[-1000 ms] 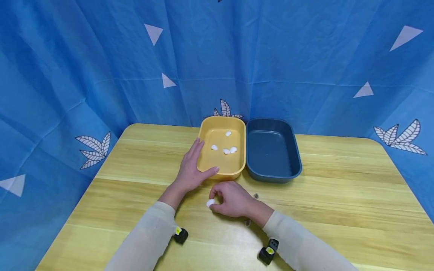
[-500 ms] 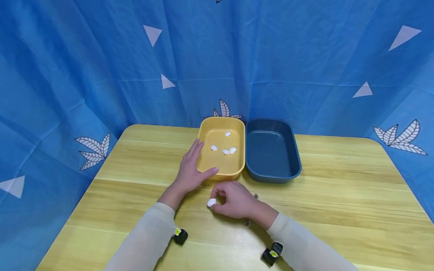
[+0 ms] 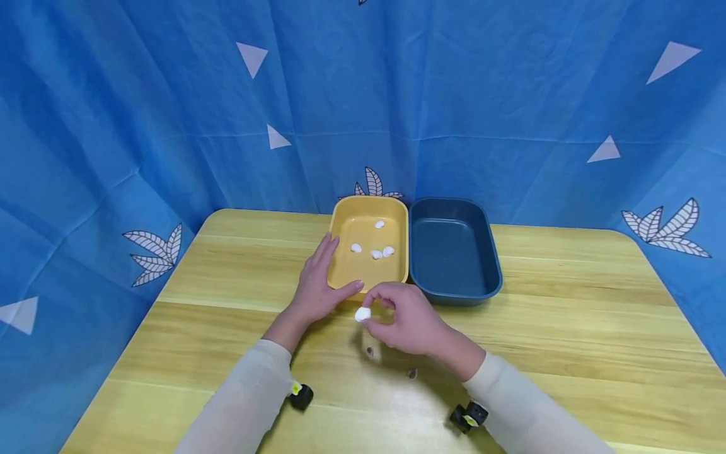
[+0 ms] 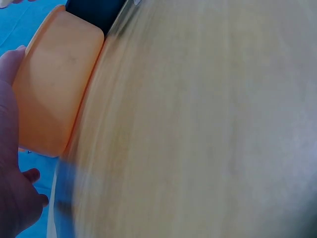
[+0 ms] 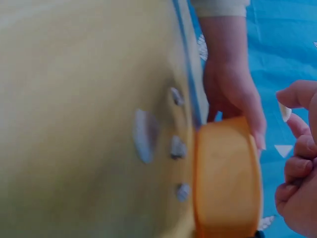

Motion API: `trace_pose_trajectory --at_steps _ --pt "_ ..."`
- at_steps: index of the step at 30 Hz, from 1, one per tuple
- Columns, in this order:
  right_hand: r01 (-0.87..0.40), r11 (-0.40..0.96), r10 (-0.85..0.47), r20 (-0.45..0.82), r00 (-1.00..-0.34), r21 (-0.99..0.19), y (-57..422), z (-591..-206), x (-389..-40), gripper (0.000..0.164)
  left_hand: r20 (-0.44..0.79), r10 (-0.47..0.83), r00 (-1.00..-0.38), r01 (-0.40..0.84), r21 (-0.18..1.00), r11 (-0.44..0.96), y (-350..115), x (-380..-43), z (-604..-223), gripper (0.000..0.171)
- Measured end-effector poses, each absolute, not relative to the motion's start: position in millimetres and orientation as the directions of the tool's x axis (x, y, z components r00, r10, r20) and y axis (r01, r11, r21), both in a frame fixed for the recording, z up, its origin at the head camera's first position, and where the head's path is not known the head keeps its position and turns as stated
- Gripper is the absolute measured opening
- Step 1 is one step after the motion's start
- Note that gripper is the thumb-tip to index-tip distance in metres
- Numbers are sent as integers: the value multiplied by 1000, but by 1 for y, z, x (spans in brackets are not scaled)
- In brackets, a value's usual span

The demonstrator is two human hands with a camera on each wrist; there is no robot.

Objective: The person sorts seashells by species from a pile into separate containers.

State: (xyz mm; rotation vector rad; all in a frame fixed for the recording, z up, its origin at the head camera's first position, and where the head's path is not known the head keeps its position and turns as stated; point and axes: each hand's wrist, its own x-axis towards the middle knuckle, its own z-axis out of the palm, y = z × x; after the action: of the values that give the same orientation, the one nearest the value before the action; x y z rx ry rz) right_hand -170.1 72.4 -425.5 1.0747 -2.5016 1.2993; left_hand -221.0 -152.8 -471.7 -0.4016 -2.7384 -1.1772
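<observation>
In the head view, the right hand (image 3: 411, 321) pinches a white piece (image 3: 362, 314) between curled fingers over the counter (image 3: 567, 328), just before the yellow tray (image 3: 365, 272) holding four similar pieces (image 3: 356, 248); the left hand (image 3: 319, 284), fingers spread, touches its edge. The left wrist view shows that hand beside the tray; the right wrist view, blurred grey bits (image 5: 178, 147) on the counter
</observation>
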Motion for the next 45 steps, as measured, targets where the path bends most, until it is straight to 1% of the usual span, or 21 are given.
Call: trace_pose_trajectory --at_steps 3,9,14,19,27,35,45 --pt "-636 370 -484 444 -755 -677 76 -419 -176 20 225 189 -956 293 692 660 -154 -221 -472 100" --pt "-613 380 -404 472 -784 -693 79 -408 -190 20 210 180 -961 276 693 666 -155 -220 -474 101" --pt "-611 387 -365 494 -789 -690 79 -403 -207 19 204 179 -963 271 698 663 -155 -220 -474 100" --pt "-592 413 -336 489 -805 -692 76 -399 -227 18 209 181 -961 277 704 654 -155 -220 -473 101" --pt "-543 505 -344 421 -839 -671 68 -395 -252 20 203 180 -963 271 706 654 -154 -220 -472 102" --pt "-512 558 -344 379 -859 -653 62 -400 -274 21 206 188 -960 279 705 652 -154 -221 -470 102" --pt "-420 620 -319 276 -907 -663 57 -411 -298 24 204 194 -960 281 700 657 -153 -220 -470 101"
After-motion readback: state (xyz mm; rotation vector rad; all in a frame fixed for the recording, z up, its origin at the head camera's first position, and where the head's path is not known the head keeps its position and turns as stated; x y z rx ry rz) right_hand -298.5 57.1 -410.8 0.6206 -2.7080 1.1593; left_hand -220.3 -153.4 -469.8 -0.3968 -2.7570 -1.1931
